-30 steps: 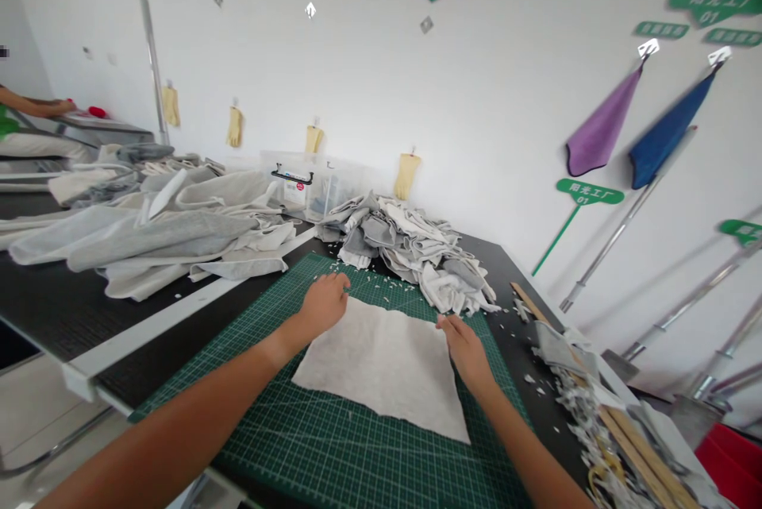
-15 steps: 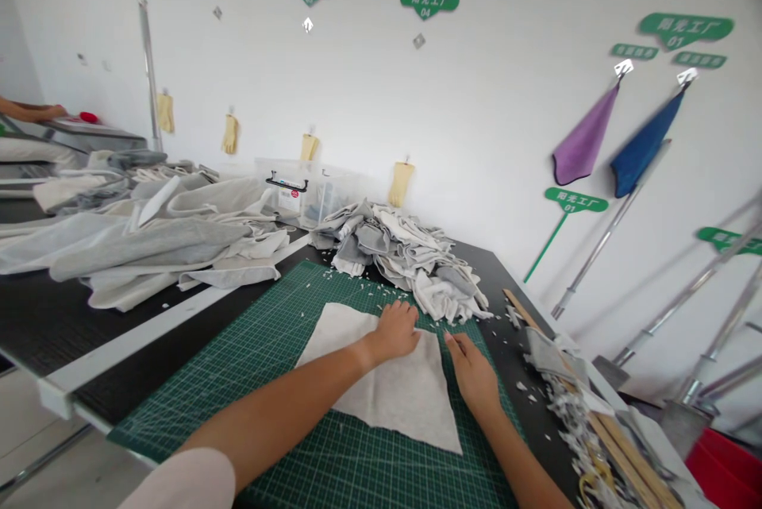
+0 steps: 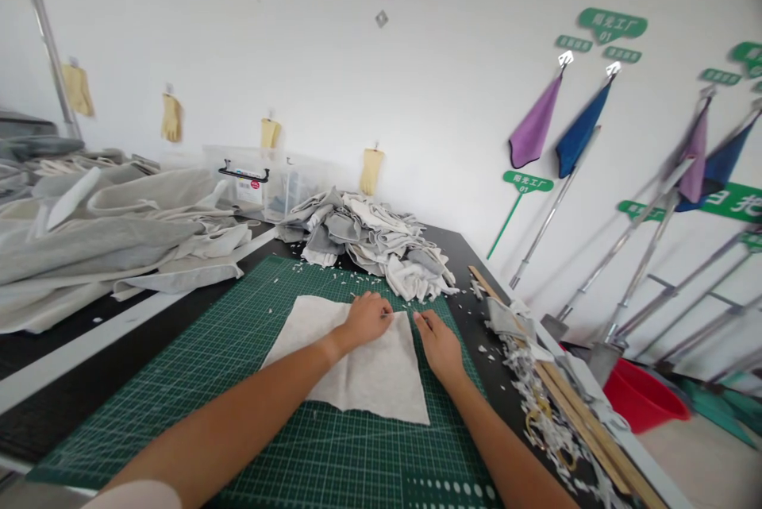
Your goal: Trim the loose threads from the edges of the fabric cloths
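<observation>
A pale grey-white piece of cloth (image 3: 369,382), roughly square, lies on the green cutting mat (image 3: 196,382). My left hand (image 3: 366,320) rests over its far edge, fingers curled, thumb and fingertips pinching the cloth near the far right corner. Just right of that corner is my right hand (image 3: 439,344), its thumb and forefinger pressed together. Whether a scrap or thread sits between those fingertips is too small to tell. White scraps (image 3: 363,279) are scattered along the mat's far edge.
Beyond the mat rises a heap of grey and white cloth pieces (image 3: 357,231), with a clear plastic box (image 3: 244,183) behind. Larger cloths (image 3: 119,247) pile up on the left. Wooden strips (image 3: 571,406), scraps and yellow-handled scissors (image 3: 539,418) line the right edge; a red basin (image 3: 643,398) stands beyond.
My view has swung right, so everything appears further left. My left thumb has closed up toward its fingers at the cloth's edge. The right hand stays beside the corner.
</observation>
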### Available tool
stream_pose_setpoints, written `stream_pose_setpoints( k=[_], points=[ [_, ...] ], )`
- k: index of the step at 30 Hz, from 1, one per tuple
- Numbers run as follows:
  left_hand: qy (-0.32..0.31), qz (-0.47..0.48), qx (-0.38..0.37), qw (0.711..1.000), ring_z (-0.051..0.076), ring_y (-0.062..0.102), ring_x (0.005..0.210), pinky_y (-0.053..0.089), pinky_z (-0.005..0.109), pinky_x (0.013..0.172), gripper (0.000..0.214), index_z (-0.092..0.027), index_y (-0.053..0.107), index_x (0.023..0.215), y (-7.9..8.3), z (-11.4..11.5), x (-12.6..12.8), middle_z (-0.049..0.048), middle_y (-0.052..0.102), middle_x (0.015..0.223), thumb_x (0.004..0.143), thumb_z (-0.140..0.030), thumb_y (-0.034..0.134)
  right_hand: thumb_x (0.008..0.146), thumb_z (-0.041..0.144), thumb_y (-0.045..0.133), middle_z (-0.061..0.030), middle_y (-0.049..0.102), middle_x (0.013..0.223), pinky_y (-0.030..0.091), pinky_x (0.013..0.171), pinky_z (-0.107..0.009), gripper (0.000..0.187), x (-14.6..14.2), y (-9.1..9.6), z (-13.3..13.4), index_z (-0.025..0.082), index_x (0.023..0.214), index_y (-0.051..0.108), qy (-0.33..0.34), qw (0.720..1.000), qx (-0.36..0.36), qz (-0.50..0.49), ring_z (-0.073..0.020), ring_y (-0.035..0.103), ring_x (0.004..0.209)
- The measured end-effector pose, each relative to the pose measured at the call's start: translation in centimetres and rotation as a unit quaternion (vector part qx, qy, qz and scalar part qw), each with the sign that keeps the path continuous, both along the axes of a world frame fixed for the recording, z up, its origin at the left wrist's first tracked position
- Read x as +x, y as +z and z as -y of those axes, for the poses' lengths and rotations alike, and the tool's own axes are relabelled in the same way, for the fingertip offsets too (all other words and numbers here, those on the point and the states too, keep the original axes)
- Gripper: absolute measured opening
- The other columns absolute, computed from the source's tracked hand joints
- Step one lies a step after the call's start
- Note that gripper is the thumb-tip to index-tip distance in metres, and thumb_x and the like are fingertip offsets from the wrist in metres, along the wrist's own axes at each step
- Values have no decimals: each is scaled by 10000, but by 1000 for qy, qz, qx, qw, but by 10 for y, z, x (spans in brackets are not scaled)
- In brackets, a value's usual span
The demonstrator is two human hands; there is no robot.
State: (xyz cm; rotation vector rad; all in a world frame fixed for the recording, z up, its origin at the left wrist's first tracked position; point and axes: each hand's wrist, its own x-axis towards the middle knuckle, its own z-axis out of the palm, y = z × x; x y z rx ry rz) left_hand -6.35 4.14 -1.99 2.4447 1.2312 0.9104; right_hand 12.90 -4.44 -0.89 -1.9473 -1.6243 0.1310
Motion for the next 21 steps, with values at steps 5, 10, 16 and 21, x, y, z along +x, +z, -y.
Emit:
stream_pose_setpoints(
  k=[5,10,16,21],
  points=[
    [-36,43,13,998,228,579,962,376,351,840,152,-243,678,1009,4,4,4,28,713,985,919,-304,571,992,633,283,-10,671,846,356,648,-254,503,1,-1,0,268,999,629,16,1000,8,-15,-204,642,781],
    [-56,51,24,997,224,570,955,374,342,857,204,-272,731,984,7,8,6,20,715,937,915,-407,594,1002,607,277,-1,671,853,371,669,-251,481,-1,2,3,272,1004,621,55,998,16,-30,-198,639,786],
    [-98,112,-1,989,200,610,948,416,311,888,242,-280,736,1009,1,1,6,-10,743,995,922,-439,576,1001,606,291,12,665,816,362,661,-250,456,-2,3,5,284,982,613,73,997,13,-37,-199,631,765],
    [-149,187,-76,968,182,674,916,482,269,846,280,-225,726,1044,-10,-10,9,16,756,996,927,-413,555,997,600,321,23,668,801,354,661,-245,427,-4,4,6,289,970,612,76,996,12,-47,-193,630,760]
  ],
)
